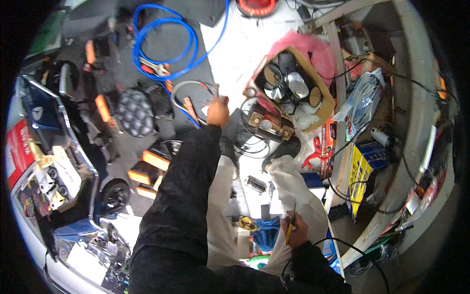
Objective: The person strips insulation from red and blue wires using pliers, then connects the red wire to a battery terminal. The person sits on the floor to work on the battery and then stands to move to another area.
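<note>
My left hand [219, 110] reaches forward with curled fingers beside the end of a grey curved hose [180, 84]; what it grips is too hidden to name. A red-and-silver tool [190, 109] lies inside the hose's curve, next to a blue coiled hose [188, 46]. In my right hand [298, 231], low over my white-trousered right leg, is a yellow-handled tool [289, 230] with a thin metal top. A brown-and-black compressor-like device [267, 122] with cables sits between my left hand and an open cardboard box [318, 110] of black and chrome parts.
Orange-and-black cases [154, 161] and a black padded disc [136, 112] lie on the left, near a car body [68, 142]. On the right are a yellow-and-blue box [360, 174], bagged grey cable [364, 100], loose wires and a pale beam [372, 240]. Pink wrap [320, 59] lies behind the cardboard box.
</note>
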Action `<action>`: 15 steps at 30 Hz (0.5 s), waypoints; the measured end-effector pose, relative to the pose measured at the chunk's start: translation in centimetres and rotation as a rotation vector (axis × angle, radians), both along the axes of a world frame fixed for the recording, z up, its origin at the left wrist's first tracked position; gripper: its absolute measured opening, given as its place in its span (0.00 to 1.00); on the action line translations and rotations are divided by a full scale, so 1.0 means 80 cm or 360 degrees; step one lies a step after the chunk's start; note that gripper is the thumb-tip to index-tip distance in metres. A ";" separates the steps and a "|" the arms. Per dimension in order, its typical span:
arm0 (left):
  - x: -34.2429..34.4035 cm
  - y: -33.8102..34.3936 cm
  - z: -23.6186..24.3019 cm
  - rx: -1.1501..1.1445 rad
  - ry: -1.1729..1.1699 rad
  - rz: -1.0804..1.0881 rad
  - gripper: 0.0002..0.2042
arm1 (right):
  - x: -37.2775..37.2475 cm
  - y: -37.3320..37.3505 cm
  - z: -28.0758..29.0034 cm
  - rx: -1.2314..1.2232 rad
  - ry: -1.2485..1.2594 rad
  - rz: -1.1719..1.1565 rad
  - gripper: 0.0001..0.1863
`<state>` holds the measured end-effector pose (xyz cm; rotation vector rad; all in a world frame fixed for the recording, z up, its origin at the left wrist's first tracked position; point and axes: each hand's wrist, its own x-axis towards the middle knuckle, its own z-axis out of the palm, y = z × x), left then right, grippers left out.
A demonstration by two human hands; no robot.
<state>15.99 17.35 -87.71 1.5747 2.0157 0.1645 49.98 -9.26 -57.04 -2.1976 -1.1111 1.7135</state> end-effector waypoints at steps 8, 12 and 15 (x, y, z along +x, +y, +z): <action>-0.013 -0.012 0.581 0.0135 -0.1074 0.0282 0.15 | -0.055 0.170 0.245 0.0476 0.0294 0.0107 0.20; -0.006 -0.026 0.844 0.0173 -0.1192 -0.0120 0.15 | -0.105 0.250 0.442 0.0906 0.0871 -0.0207 0.21; -0.016 -0.059 0.987 0.0087 -0.1456 -0.0491 0.13 | -0.132 0.272 0.587 0.1415 0.0954 -0.0092 0.23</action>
